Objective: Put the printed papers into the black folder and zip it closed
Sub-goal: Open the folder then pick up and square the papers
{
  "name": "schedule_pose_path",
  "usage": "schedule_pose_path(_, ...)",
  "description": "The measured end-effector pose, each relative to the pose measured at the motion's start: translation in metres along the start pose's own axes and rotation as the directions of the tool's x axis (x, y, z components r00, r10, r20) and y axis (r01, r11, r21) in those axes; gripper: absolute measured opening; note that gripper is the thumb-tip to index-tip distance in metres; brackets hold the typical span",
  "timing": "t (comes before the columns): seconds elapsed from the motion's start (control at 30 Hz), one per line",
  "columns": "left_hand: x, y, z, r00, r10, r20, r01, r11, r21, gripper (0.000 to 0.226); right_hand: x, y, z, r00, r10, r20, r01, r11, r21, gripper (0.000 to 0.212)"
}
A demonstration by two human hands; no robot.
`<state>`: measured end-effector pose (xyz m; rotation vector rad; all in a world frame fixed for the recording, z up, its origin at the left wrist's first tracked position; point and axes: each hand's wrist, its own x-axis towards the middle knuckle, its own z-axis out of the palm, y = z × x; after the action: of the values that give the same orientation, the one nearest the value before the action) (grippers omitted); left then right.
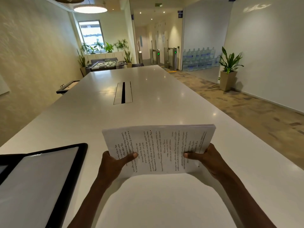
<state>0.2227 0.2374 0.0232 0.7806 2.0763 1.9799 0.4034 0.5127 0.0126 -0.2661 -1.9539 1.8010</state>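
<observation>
Printed papers (162, 148) are gripped at their near corners by left hand (113, 165) and right hand (208, 159), well apart from the open black folder (54, 175) at the white table (148, 99) edge.

Two bare arms reach out from the bottom edge. The left hand (113, 165) and the right hand (208, 159) wear no gloves, rings or watch. No sleeves show on the forearms.
</observation>
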Motion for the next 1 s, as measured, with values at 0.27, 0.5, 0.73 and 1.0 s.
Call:
schedule_pose_path(0.27,0.003,0.009,0.008,0.992,0.04,-0.119,-0.044,0.999,-0.024,0.024,0.004,-0.006,0.008,0.994,-0.046,-0.094,0.046,0.999,-0.006,0.042)
schedule_pose_path(0.5,0.0,0.006,0.0,0.995,0.048,-0.087,-0.052,0.998,-0.036,0.031,0.003,-0.007,0.006,0.999,-0.036,-0.022,0.035,0.998,-0.048,0.044)
schedule_pose_path(0.73,0.003,0.009,-0.005,1.0,0.018,-0.018,-0.019,0.995,-0.097,0.044,0.004,-0.011,0.004,0.998,-0.062,-0.015,0.062,0.998,0.021,0.043)
schedule_pose_path(1.0,0.004,0.013,-0.001,0.999,0.038,0.004,-0.038,0.996,-0.083,0.036,0.008,-0.016,0.008,0.995,-0.089,-0.055,0.091,0.995,0.029,0.039)
